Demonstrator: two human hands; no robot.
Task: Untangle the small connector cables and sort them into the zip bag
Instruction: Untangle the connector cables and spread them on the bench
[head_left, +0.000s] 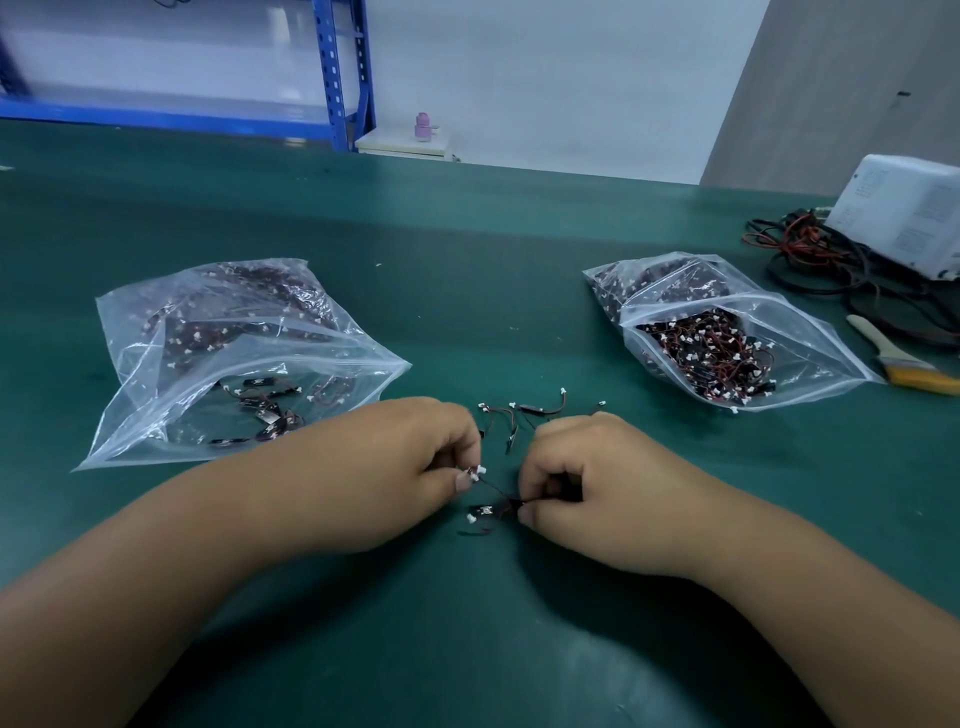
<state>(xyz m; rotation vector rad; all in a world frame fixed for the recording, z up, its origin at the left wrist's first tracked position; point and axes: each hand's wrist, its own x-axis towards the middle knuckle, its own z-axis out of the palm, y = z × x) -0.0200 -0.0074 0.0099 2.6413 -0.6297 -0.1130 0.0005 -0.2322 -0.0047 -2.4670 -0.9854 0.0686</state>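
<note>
My left hand (410, 462) pinches the white plug end of a small connector cable (491, 499) with red and black wires. My right hand (582, 478) pinches the other part of the same tangle, just above the green mat. A few loose cables (524, 413) lie on the mat just beyond my hands. To the left lies an open clear zip bag (171, 332) with several sorted cables near its mouth. On the right, a second open zip bag (779, 322) holds a dense tangle of cables.
A white power supply box (904, 218) with a heap of thick black and red leads (810, 254) stands at the far right. A yellow-bristled brush (904, 364) lies beside the right bag. Blue shelving (343, 73) stands beyond the green table (467, 234).
</note>
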